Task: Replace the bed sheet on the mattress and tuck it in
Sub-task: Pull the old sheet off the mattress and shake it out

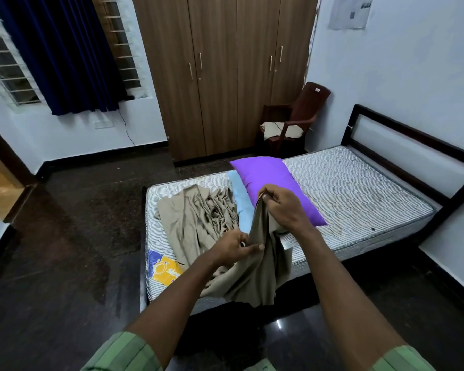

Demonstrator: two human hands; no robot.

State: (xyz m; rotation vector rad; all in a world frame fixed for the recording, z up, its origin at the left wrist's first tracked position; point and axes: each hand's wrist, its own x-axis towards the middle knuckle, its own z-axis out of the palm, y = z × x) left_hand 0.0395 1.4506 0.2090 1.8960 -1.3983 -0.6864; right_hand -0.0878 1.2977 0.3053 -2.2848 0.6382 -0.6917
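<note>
A crumpled beige bed sheet (198, 220) lies on the near left part of the bare striped mattress (354, 188). Part of it hangs over the mattress's front edge. My right hand (284, 207) grips a bunched fold of the sheet and lifts it above the mattress. My left hand (233, 247) pinches the same fold lower down, near the front edge. A purple pillow (268, 178) lies across the middle of the mattress, just behind my right hand. A light blue cloth (241, 202) lies beside it.
The black bed frame's headboard (413, 145) stands at the right against the wall. A brown plastic chair (292, 121) with cloth on its seat and a wooden wardrobe (225, 76) stand behind the bed. A yellow and purple label (164, 266) marks the mattress corner. Dark floor (65, 236) extends left.
</note>
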